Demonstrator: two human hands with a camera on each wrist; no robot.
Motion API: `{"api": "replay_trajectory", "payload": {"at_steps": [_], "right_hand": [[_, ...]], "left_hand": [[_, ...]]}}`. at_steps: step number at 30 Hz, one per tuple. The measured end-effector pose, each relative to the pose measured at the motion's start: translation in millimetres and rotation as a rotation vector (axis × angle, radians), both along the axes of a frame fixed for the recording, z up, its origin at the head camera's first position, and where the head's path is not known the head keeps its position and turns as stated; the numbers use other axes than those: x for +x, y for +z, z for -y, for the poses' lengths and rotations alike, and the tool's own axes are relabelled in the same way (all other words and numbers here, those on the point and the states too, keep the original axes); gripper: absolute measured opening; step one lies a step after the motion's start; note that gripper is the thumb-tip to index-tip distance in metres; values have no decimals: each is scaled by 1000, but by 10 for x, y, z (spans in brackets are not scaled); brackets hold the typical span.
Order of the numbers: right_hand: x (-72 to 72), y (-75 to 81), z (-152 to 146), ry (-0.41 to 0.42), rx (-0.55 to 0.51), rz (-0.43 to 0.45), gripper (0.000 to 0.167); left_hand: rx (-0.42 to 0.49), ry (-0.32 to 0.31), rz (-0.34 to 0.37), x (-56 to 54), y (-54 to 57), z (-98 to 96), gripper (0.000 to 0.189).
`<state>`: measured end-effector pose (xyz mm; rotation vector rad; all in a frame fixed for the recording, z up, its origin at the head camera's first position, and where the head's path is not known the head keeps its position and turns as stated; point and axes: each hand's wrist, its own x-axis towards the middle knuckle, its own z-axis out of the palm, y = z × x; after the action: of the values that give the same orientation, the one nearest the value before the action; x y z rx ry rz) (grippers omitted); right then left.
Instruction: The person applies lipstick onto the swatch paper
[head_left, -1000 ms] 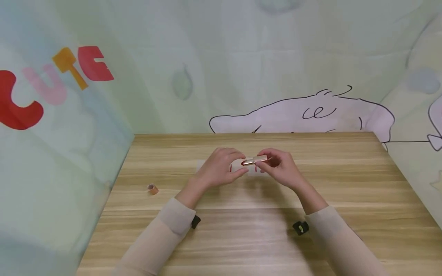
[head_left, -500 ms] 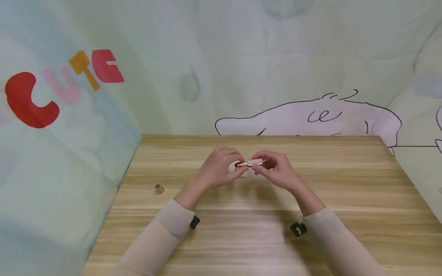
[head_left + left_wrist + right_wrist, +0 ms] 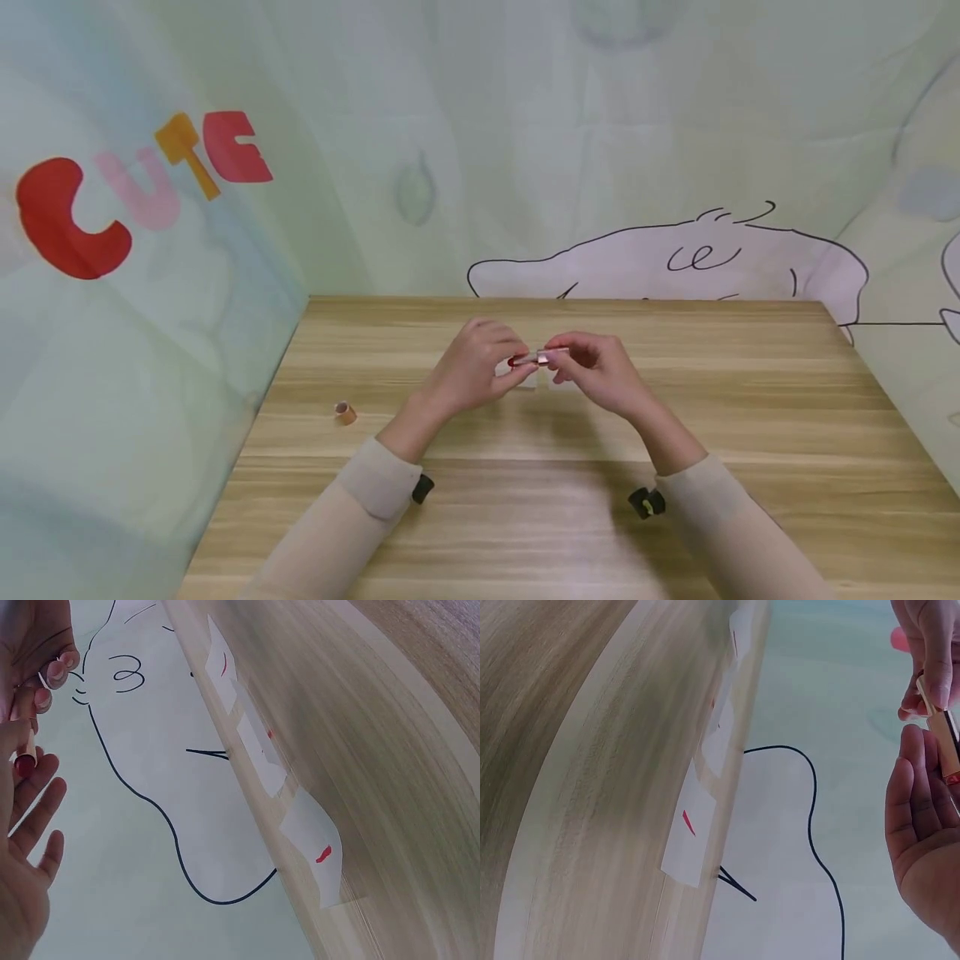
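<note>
In the head view, an uncapped lipstick (image 3: 528, 360) lies sideways between both hands above the table, its red tip pointing left. My left hand (image 3: 472, 367) pinches the slim metallic tube near that tip. With fingertips and thumb, my right hand (image 3: 606, 377) grips the wider base. The right wrist view shows the gold-coloured base (image 3: 945, 742), partly covered by fingers. A dark red tip (image 3: 25, 766) shows beside the left thumb in the left wrist view. White paper pieces (image 3: 311, 832) with red marks lie on the table below the hands.
A small copper-coloured hollow cap (image 3: 345, 413) stands on the wooden table (image 3: 525, 517) left of the hands. Beyond the table's far edge hangs a printed cloth (image 3: 360, 167); another cloth side borders the left. Black wrist devices (image 3: 647, 502) sit by the sleeves.
The lipstick has shifted left, so its tip sits between my left finger and thumb. My right fingers now cover more of the base. The head view has turned slightly left.
</note>
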<state>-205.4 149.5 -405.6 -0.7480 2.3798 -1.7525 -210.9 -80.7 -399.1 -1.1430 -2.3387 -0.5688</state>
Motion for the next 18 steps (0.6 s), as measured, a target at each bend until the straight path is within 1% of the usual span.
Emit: {"api": "replay_trajectory", "payload": {"at_steps": [3,6,9,11,15,18], "right_hand": [[-8,-11,-8,12,7,-33,17],[-9,-12,-13,22,19,-46,21],[2,-7,-12,30,23,-37,24],[8,-3,-10,22,26,-33,25],[8,7,-7,-2,44,-10,22],[4,10,-4,-2,46,12,19]], "left_hand": [[-5,0,5,-2,-7,3,15],[-8,10,18,-3,-20,16,15],[-12,22,31,2,-29,26,14],[-9,28,31,10,-26,25,14],[-3,33,10,28,-18,27,13],[-4,29,-11,40,-16,37,14]]}}
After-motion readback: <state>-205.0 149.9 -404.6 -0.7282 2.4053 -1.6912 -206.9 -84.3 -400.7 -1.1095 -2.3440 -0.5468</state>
